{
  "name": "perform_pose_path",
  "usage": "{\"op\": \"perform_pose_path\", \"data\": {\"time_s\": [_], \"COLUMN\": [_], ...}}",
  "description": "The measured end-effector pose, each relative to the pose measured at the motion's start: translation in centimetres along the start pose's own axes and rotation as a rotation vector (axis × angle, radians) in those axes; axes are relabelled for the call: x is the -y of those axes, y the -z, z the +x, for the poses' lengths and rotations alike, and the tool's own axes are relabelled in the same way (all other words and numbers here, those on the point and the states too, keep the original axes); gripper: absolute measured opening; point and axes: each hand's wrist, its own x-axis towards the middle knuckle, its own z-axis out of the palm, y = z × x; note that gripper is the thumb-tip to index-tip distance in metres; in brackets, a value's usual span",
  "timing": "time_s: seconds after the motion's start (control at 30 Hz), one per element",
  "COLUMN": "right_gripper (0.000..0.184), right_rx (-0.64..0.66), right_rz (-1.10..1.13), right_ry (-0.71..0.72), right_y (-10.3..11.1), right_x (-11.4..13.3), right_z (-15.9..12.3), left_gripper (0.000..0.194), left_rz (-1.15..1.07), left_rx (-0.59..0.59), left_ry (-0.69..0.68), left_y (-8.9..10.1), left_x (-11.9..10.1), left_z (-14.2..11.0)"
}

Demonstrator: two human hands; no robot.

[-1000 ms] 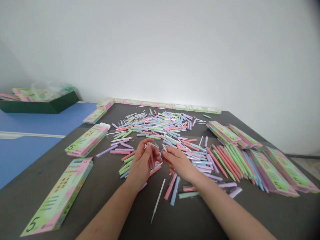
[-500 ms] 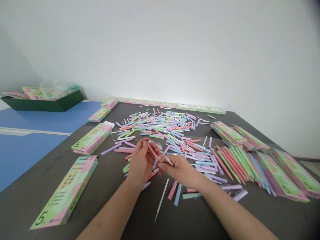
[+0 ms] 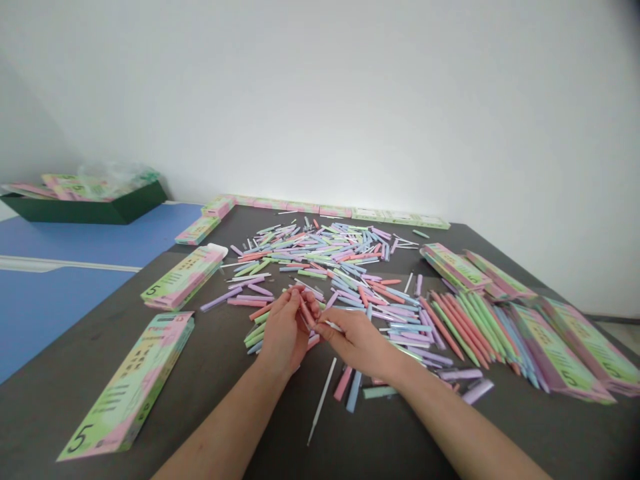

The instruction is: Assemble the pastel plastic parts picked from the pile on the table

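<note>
Just below the middle of the view, the left hand [image 3: 279,333] has its thumb and fingers curled nearly closed around a coral tube [image 3: 307,313]; the tube slants from about eleven o'clock down toward five. At its lower end the right hand [image 3: 356,339] has thumb and forefinger pinched, apparently on a thin white stick [image 3: 334,326] that shows at its fingers. The exact contact between tube and stick is hidden by the fingertips (so I cannot tell whether one has entered the other).

To handle this well, I would hold the tube lightly but firmly, since a hard squeeze could make it roll, and turn the stick onto the same line before any push. Pinching near the leading end should stop so slim a piece from bending or skidding off the rim. A slow push with a slight twist would suit; if it catches, back off and realign rather than force it.

Space matters too. A loose stick [image 3: 321,402] lies on the table [image 3: 225,413] at six o'clock from the hands, short pink [image 3: 343,383] and blue [image 3: 354,392] pieces at five, and the pile [image 3: 320,247] at twelve. Wrists are best held above these, as a brush could scatter them.
</note>
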Motion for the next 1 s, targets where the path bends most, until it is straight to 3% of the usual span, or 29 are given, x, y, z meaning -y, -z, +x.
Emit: {"op": "perform_pose_path", "data": {"time_s": [0.2, 0.3, 0.4, 0.67, 0.87, 1.0], "right_gripper": [0.013, 0.031, 0.027, 0.016, 0.024, 0.027], "right_rx": [-0.152, -0.150, -0.208, -0.348, -0.480, -0.525], "right_rz": [0.089, 0.142, 0.083, 0.024, -0.078, -0.013], "right_ry": [-0.040, 0.017, 0.026, -0.065, -0.170, -0.207], "right_y": [-0.5, -0.7, -0.7, 2.0, 3.9, 4.5], "right_x": [-0.4, -0.4, -0.4, 0.2, 0.2, -0.3], "right_z": [-0.1, -0.2, -0.1, 0.0, 0.0, -0.1], "left_gripper": [0.013, 0.017, 0.021, 0.029, 0.024, 0.016], "left_rz": [-0.058, -0.065, -0.052, -0.073, -0.048, -0.070], "left_rx": [-0.074, -0.116, -0.110, 0.001, 0.082, 0.145], "left_ry": [0.053, 0.131, 0.197, 0.386, 0.453, 0.480], "left_y": [0.0, -0.1, -0.2, -0.2, 0.0, 0.2], "left_x": [0.2, 0.4, 0.6, 0.8, 0.7, 0.8], "left_z": [0.0, -0.1, -0.1, -0.3, -0.5, -0.5]}}
